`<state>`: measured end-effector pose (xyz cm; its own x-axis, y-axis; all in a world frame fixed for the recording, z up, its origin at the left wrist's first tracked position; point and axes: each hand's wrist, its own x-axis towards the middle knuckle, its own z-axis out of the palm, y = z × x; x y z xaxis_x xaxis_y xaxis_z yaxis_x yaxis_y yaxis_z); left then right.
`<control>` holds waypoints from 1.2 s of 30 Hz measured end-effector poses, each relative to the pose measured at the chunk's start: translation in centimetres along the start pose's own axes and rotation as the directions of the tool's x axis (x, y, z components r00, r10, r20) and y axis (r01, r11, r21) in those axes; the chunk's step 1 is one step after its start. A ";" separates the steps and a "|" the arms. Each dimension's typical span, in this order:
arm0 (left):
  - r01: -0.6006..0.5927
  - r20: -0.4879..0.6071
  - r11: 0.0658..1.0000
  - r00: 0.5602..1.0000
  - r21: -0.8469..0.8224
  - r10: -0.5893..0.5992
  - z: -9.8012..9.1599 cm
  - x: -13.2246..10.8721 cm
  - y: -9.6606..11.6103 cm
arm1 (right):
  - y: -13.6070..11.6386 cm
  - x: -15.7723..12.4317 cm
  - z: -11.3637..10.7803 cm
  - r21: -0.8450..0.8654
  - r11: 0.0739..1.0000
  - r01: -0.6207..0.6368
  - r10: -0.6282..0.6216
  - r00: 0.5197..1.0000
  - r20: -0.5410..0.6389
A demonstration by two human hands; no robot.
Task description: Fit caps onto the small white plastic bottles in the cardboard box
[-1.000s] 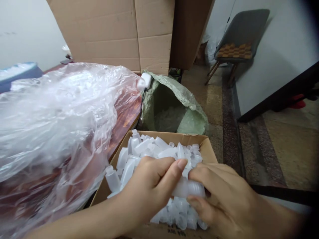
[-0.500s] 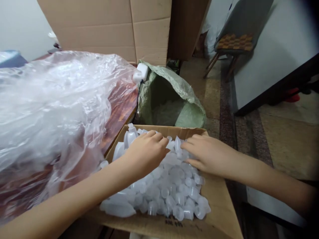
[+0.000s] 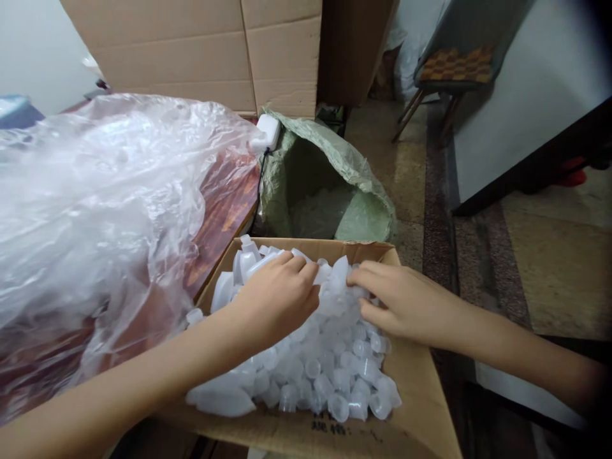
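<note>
An open cardboard box (image 3: 421, 395) holds many small translucent white plastic cups (image 3: 339, 405) heaped together. At its back left lie larger translucent bottle-shaped pieces (image 3: 247, 258). Over the heap, my left hand (image 3: 277, 293) has its fingers curled down and closed; what they hold, if anything, is hidden beneath it. At the right side of the heap is my right hand (image 3: 401, 299), its thumb apart from its fingers. Its fingertips are beside a pointed translucent piece (image 3: 340, 271) that stands up from the pile, and I see nothing gripped in it.
A green woven sack (image 3: 329, 140) gapes open behind the box, with pale pieces inside. Clear plastic sheeting (image 3: 119, 191) covers the reddish table (image 3: 227, 201) at left. A white plug-like device (image 3: 268, 131) with a black cable sits by the sack. A chair (image 3: 454, 70) stands far right.
The view has shifted slightly. My left hand has drawn in its fingers a little, and my right thumb has risen slightly. The pointed piece shows broader and leans differently.
</note>
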<state>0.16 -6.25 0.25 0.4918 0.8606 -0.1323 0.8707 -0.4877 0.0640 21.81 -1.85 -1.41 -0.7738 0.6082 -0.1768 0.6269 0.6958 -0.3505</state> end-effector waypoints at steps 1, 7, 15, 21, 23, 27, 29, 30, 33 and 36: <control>0.026 -0.010 0.999 1.000 -0.042 -0.027 -0.3 -0.3 -0.1 | 0.0 0.0 -0.2 0.087 0.996 -0.027 0.030 0.999 -0.033; 0.044 -0.125 0.928 0.987 -0.369 -0.097 -1.2 -1.6 0.2 | -0.3 0.2 -1.0 0.445 0.891 -0.092 0.182 0.970 -0.164; 0.106 -0.234 0.823 0.932 -0.558 -0.278 -2.6 -2.5 1.1 | -1.2 -0.4 -1.1 0.281 0.932 0.228 -0.054 0.855 -0.516; 0.163 -0.224 0.727 0.887 -0.667 -0.405 -2.9 -2.5 1.2 | -2.0 -0.5 -2.4 0.204 0.940 0.275 -0.121 0.825 -0.552; 0.171 -0.166 0.661 0.894 -0.731 -0.415 -3.1 -2.4 1.3 | -2.4 -0.4 -2.7 0.152 0.918 0.367 -0.219 0.786 -0.578; 0.227 0.079 0.332 0.911 -0.915 -0.404 -3.3 -2.1 1.2 | -2.6 -0.8 -2.8 0.083 0.867 0.492 -0.349 0.717 -0.603; 0.277 0.240 0.073 0.915 -0.958 -0.325 -3.3 -2.0 1.1 | -2.6 -1.1 -2.6 0.040 0.839 0.543 -0.414 0.684 -0.600; 0.300 0.299 -0.037 0.914 -0.953 -0.276 -3.2 -2.0 1.1 | -2.5 -1.1 -2.5 0.018 0.828 0.560 -0.439 0.668 -0.601; 0.328 0.357 -0.158 0.906 -0.932 -0.227 -3.1 -2.0 1.1 | -2.7 -1.1 -2.3 0.004 0.825 0.565 -0.449 0.660 -0.603; 0.330 0.340 -0.085 0.892 -0.940 -0.298 -3.2 -2.0 1.3 | -3.0 -0.7 -2.2 0.148 0.844 0.515 -0.350 0.740 -0.575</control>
<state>0.34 -8.18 3.81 0.1763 0.8631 -0.4732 0.0967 0.4632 0.8809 20.69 -3.51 1.83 -0.7399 0.4260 0.5206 0.1177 0.8440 -0.5232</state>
